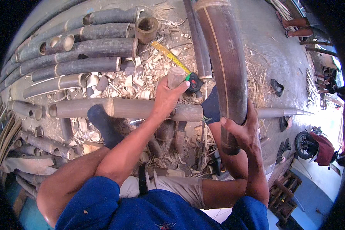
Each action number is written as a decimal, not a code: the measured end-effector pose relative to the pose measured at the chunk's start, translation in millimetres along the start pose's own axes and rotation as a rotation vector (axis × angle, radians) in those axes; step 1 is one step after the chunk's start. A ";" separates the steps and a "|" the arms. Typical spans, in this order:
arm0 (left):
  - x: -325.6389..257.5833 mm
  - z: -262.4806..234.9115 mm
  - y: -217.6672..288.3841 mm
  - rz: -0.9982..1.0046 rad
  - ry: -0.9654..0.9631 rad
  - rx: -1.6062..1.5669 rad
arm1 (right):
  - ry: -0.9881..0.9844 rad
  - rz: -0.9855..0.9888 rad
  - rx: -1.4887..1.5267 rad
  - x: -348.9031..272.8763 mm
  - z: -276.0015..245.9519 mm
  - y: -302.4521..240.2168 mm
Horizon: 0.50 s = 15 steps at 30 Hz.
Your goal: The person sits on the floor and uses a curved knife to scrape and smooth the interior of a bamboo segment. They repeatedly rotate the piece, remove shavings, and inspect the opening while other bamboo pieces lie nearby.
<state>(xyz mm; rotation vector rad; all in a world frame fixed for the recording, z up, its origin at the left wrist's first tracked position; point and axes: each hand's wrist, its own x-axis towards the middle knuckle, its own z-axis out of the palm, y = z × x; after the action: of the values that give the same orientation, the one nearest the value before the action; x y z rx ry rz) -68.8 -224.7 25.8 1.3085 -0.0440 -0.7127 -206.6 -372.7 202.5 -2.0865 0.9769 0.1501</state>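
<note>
My left hand (166,100) is closed around a short, pale round piece of wood (176,76) whose flat end faces up. Just past the thumb is a tape measure (194,83) with a dark case; whether the thumb touches it I cannot tell. Its yellow blade (168,55) runs out to the upper left. My right hand (244,128) grips the near end of a thick, dark bamboo tube (224,57), which stretches away toward the top edge. Below my left hand, a lighter bamboo pole (134,108) lies crosswise, with my dark-covered foot (102,124) against it.
Several cut bamboo tubes (96,49) lie side by side at the far left, near a short bamboo ring (146,30). Wood chips (142,82) cover the floor. A sandal (276,87), a motorbike (314,147) and a wooden rack (283,193) are on the right. Another person's legs (297,28) show top right.
</note>
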 end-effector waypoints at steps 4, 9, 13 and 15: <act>0.1 -0.1 -9.9 -0.060 0.053 0.003 | -0.002 -0.047 0.013 22.1 1.5 -2.9; 2.0 -3.6 -16.4 -0.122 0.044 -0.006 | 0.001 -0.196 0.164 42.8 -6.7 -16.0; 2.9 -2.7 -18.8 -0.095 0.106 0.075 | 0.050 -0.294 0.150 54.4 -25.3 -55.0; 3.5 -1.8 -19.5 -0.097 0.136 0.133 | 0.137 -0.293 0.083 61.2 -25.4 -71.1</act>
<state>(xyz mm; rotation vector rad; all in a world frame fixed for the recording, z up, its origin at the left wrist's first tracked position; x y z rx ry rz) -74.1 -226.5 6.8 1.4918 0.0839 -0.7108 -120.7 -400.5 238.5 -2.1569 0.7314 -0.1827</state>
